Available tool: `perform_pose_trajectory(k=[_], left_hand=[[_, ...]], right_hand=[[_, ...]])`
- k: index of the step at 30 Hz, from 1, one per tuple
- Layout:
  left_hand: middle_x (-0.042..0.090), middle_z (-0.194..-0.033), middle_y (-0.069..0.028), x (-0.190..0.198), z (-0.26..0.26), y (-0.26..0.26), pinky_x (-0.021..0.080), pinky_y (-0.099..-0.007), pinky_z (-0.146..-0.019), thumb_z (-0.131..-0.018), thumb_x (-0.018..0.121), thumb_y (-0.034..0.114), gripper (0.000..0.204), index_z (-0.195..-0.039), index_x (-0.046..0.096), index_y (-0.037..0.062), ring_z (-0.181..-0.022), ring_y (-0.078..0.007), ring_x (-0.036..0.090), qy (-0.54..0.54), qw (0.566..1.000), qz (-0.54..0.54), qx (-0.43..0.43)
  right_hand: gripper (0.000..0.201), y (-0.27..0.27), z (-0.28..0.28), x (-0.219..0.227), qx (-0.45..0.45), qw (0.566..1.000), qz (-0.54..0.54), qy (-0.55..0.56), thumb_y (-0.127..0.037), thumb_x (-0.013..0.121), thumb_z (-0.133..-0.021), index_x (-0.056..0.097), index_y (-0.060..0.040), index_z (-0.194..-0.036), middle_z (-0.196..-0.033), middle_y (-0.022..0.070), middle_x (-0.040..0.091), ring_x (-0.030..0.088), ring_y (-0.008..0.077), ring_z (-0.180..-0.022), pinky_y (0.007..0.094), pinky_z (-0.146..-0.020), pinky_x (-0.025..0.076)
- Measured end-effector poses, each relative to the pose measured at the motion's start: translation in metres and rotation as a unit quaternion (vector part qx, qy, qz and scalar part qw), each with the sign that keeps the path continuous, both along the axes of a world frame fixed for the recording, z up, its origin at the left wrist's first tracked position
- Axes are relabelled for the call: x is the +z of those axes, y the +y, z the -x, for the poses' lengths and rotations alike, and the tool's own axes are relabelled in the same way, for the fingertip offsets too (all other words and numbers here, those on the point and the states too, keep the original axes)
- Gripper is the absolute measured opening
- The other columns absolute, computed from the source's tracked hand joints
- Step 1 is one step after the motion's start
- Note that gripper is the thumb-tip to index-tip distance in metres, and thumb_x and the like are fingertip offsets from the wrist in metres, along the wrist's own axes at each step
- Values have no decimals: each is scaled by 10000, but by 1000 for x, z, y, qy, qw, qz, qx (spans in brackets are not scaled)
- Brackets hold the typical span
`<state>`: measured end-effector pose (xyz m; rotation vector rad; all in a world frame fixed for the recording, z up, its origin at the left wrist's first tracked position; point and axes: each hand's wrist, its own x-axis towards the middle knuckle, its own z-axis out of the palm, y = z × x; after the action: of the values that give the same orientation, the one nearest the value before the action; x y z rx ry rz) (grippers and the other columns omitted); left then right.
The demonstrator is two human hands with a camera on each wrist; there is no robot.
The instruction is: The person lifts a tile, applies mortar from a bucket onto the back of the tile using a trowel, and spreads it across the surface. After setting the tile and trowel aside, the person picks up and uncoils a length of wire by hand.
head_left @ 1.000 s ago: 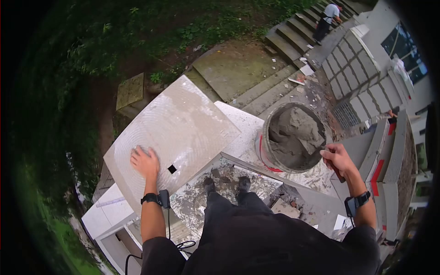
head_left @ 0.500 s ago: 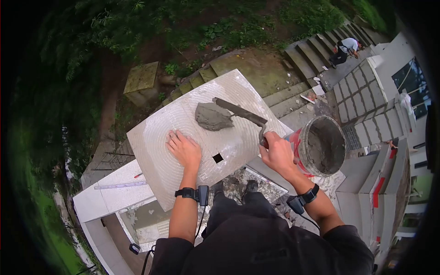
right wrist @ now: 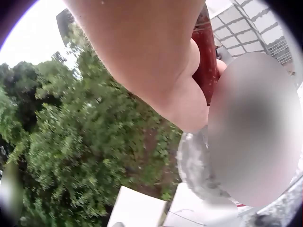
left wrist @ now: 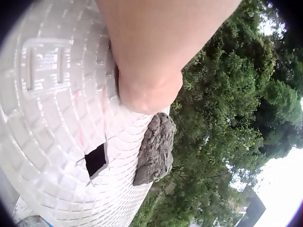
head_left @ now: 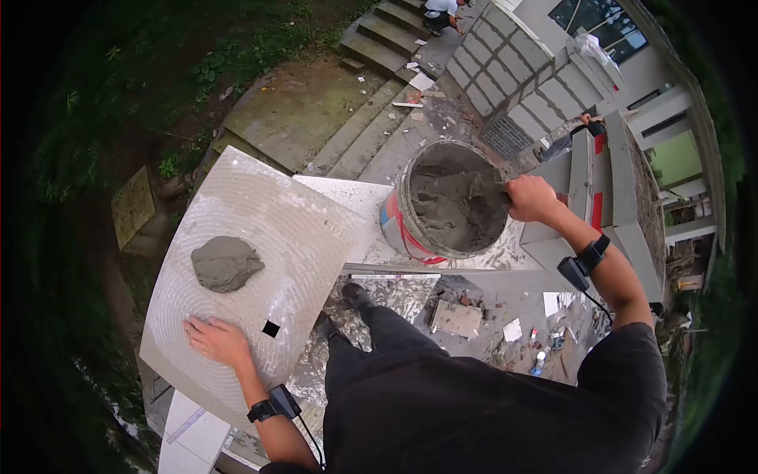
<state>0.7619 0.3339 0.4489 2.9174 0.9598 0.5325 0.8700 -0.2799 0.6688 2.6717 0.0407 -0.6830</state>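
In the head view a large pale tile (head_left: 308, 213), its ridged back upward, lies at the left with a small square hole through it. My left hand (head_left: 217, 340) rests on its near part, fingers extended. A grey lump of mortar (head_left: 227, 264) sits on the tile just beyond those fingers; the left wrist view shows the lump (left wrist: 157, 149) standing up from the surface. My right hand (head_left: 533, 197), at the right rim of a bucket (head_left: 397, 217) of mortar (head_left: 450, 197), grips the trowel's reddish handle (right wrist: 206, 61). The trowel's blade is hidden.
The bucket stands on a speckled white ledge (head_left: 339, 197). Below lies a floor with rubble, a broken slab (head_left: 456, 317) and scraps. Concrete steps (head_left: 379, 55) with another person (head_left: 440, 16) and a block wall (head_left: 501, 55) are beyond.
My right hand went from the bucket to over the tile with the trowel, then back to the bucket. A mortar lump now lies on the tile. My left hand has stayed on the tile.
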Motion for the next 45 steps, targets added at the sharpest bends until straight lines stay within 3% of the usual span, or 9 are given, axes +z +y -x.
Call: perform_pose_trajectory(k=[4,7,12,17,20,27,40,42,45], left_hand=[[424,-1499,-272,-11,-3,3,307,-503,-1138,-997,448,189,481,-1402,474,-68,-1373,-423,397,-2,1000,-12,-1],[429,-1492,-273,-17,-3,7,311,-505,-1134,-1000,446,194,489,-1414,465,-65,-1361,-428,409,-9,999,-29,-23],[433,-1485,-275,-14,-3,5,311,-507,-1132,-1002,444,196,490,-1415,462,-66,-1361,-436,406,1,999,-21,-26],[437,-1478,-281,-8,-5,6,315,-510,-1128,-1000,441,188,485,-1409,463,-72,-1352,-447,409,21,998,-48,-34],[452,-1470,-271,-11,-10,2,316,-503,-1123,-1009,433,198,482,-1412,461,-64,-1342,-438,421,18,998,-49,-37],[454,-1459,-283,-4,-12,0,317,-506,-1120,-1006,426,197,476,-1400,468,-67,-1337,-449,419,24,998,-52,-38],[468,-1436,-295,-5,-7,-1,335,-523,-1102,-954,480,175,483,-1364,496,-79,-1301,-461,445,1,998,-51,-37],[469,-1431,-299,-7,-7,-5,335,-526,-1100,-944,492,175,489,-1360,497,-83,-1296,-463,447,-8,999,-39,-37],[464,-1415,-323,-5,-3,2,305,-537,-1117,-907,553,166,521,-1354,495,-96,-1299,-474,429,-47,998,1,-32]], right_hand=[[310,-33,-47,-133,0,987,4,158,-286,658,-810,749,-35,-968,-1031,161,747,722,340,-980,451,-831,581],[330,-33,-48,-212,-64,969,-111,209,-264,618,-834,713,50,-876,-773,163,734,738,304,-706,426,-682,606],[291,-26,-63,-167,-255,914,-232,214,-169,584,-807,630,118,-800,-652,196,656,647,297,-506,414,-456,525],[265,-11,-63,-244,-353,854,-314,218,-153,624,-821,595,104,-762,-615,159,602,572,241,-464,407,-418,453],[237,-18,-63,-235,-467,761,-392,223,-144,687,-836,606,56,-738,-594,102,573,518,183,-446,356,-381,380],[197,5,-67,-254,-470,756,-419,179,-129,668,-888,630,15,-759,-576,63,550,480,136,-437,322,-369,335],[184,-46,-33,-143,-417,699,-564,139,-121,669,-885,598,-9,-757,-602,35,546,477,114,-448,292,-389,347],[206,-47,-19,-123,-431,670,-595,111,-118,663,-893,576,-18,-735,-601,40,552,482,116,-447,289,-391,347],[177,-30,5,-77,-439,677,-590,40,-120,662,-903,576,-30,-777,-599,40,556,487,112,-434,282,-388,353]])
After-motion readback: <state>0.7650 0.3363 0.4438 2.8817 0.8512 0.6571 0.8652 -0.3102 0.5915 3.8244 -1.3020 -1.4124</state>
